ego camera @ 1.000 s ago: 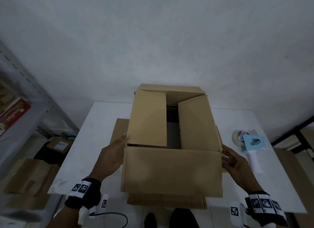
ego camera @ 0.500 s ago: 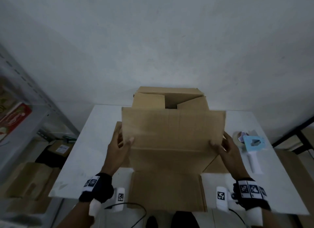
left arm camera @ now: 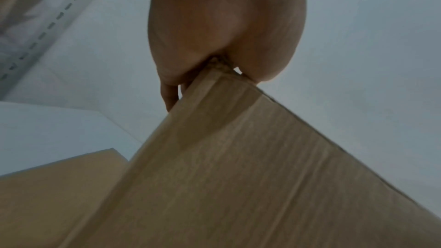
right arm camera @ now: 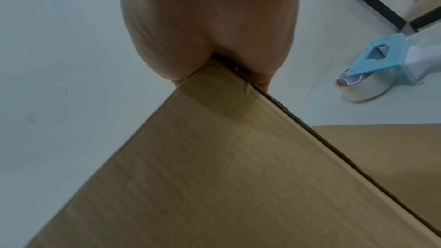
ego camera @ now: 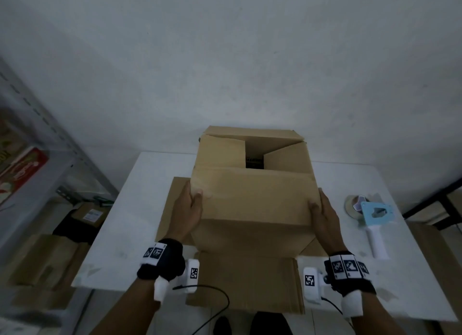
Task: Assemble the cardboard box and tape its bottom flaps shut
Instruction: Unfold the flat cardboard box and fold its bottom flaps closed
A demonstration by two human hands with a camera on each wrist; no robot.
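A brown cardboard box (ego camera: 252, 209) stands on the white table (ego camera: 140, 199), its side flaps folded inward and a dark gap left at the far end. The near long flap (ego camera: 255, 192) lies folded over them. My left hand (ego camera: 192, 202) grips that flap's left edge, thumb on top, and the left wrist view shows the cardboard (left arm camera: 238, 157) pinched between thumb and fingers. My right hand (ego camera: 320, 209) grips the flap's right edge the same way, with the cardboard (right arm camera: 214, 139) in its pinch. A blue and white tape dispenser (ego camera: 372, 219) lies to the right of the box.
Flat cardboard sheets (ego camera: 245, 284) lie under the box and stick out over the table's near edge. A metal shelf (ego camera: 30, 144) with boxes stands at the left. A dark frame (ego camera: 437, 197) runs past the table's right side. A white wall is behind.
The near flap, which hung down towards me, has been lifted and folded forward over the side flaps. Both hands moved from the box's sides onto the flap's edges.
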